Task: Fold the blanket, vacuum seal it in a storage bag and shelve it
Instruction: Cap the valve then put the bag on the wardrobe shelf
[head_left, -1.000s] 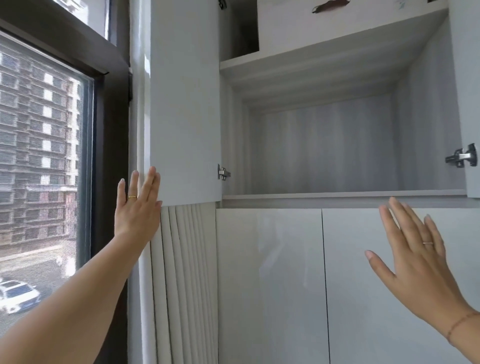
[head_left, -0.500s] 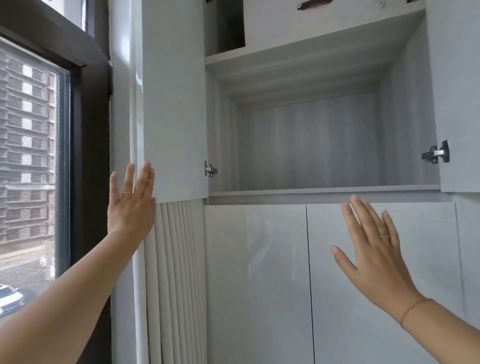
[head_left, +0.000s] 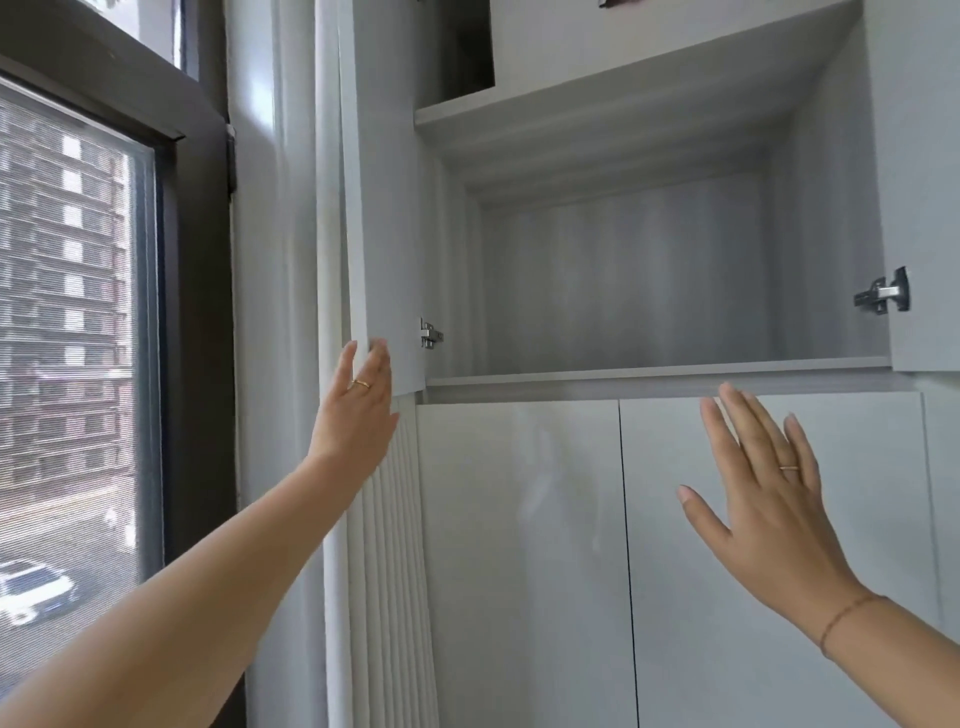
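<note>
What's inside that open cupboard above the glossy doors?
The open compartment shows only its bare grey back wall, its ceiling, a left hinge and a right hinge; nothing stored is visible. Its floor is hidden behind the shelf's front edge.

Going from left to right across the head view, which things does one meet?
Dark-framed glass window → left hand → small silver metal hinge → right hand → second silver metal hinge.

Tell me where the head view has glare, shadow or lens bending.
Head view: soft glare streaks the glossy lower doors; the open shelf recess is shaded under its top; the wide lens tilts the window frame; left hand and right hand look sharp.
</note>
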